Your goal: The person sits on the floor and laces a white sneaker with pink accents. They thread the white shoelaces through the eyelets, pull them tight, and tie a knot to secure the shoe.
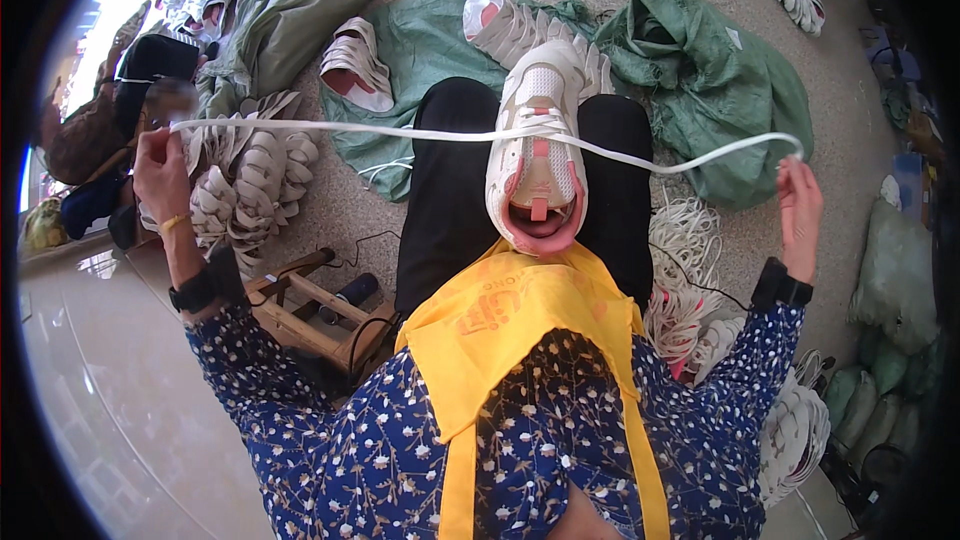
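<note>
A white and pink sneaker (540, 165) rests between my knees, its heel opening toward me. From its upper lace rows a white shoelace (350, 128) stretches out to both sides. Far out to the left, my left hand (162, 175) is closed, pinching one end of the lace. Out to the right, my right hand (797, 202) has its fingers together at the other end, where the lace curves down to the fingertips. The left stretch is nearly straight; the right one hangs in a slack wave. Both hands are well apart from the sneaker.
Green woven sacks (710, 90) lie ahead on the floor. Nested stacks of white shoe uppers (250, 180) stand at the left, others (357, 65) ahead. A pile of white laces (685, 250) sits by my right knee, a wooden stool (325, 305) by my left. A yellow apron (520, 320) covers my lap.
</note>
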Demonstrator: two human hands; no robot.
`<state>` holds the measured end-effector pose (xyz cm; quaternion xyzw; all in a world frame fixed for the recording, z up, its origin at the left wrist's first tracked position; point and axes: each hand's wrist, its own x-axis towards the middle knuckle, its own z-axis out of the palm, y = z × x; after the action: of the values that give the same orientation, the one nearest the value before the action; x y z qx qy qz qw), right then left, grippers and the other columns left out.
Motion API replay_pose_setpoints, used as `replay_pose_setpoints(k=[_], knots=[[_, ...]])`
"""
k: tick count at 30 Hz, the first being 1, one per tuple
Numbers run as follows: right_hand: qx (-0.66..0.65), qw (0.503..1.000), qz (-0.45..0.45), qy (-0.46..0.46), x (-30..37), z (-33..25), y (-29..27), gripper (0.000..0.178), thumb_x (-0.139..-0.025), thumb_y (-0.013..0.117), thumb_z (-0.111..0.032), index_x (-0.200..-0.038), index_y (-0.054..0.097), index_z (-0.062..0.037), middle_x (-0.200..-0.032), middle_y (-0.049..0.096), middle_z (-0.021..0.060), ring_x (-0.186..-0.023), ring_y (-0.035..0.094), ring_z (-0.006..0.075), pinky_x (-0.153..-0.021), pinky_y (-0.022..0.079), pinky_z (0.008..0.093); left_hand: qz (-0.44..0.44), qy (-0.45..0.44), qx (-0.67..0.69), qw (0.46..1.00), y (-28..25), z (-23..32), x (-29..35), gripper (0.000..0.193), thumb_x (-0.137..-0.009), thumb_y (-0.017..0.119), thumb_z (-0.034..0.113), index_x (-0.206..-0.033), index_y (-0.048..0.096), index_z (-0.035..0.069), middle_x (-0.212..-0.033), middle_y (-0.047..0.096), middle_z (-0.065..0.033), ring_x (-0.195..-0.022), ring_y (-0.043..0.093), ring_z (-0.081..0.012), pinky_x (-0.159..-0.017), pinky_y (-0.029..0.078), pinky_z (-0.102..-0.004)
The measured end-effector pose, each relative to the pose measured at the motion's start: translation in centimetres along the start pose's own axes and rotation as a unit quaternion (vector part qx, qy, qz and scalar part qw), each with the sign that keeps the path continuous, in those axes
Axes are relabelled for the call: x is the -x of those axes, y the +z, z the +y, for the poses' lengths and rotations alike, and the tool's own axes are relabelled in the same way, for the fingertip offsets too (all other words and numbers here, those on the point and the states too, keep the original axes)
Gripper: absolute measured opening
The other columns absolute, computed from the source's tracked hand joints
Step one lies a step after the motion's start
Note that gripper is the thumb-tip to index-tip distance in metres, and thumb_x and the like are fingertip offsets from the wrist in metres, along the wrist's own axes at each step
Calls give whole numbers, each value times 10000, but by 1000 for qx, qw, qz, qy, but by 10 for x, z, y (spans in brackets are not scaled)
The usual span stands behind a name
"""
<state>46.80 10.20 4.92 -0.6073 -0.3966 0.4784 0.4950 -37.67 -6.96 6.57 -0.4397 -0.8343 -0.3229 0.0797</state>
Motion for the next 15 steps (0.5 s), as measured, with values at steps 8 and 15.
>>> replay_pose_setpoints(k=[8,15], knots=[[119,938,-276,172,111,12,140,172,-967,695,-78,-1098,704,33,-924,735,80,-712,670,86,-635,563,213,-602,-167,407,666,66,154,161,81,-906,711,2,-895,637,35,-824,709,-34,-720,666,-95,-642,525,-226],[208,923,-324,14,117,13,225,116,-972,693,-89,-986,696,26,-855,710,35,-657,653,70,-575,538,233,-511,-39,394,763,109,236,171,105,-954,688,7,-896,601,-1,-906,738,-75,-802,697,-98,-720,572,-240]])
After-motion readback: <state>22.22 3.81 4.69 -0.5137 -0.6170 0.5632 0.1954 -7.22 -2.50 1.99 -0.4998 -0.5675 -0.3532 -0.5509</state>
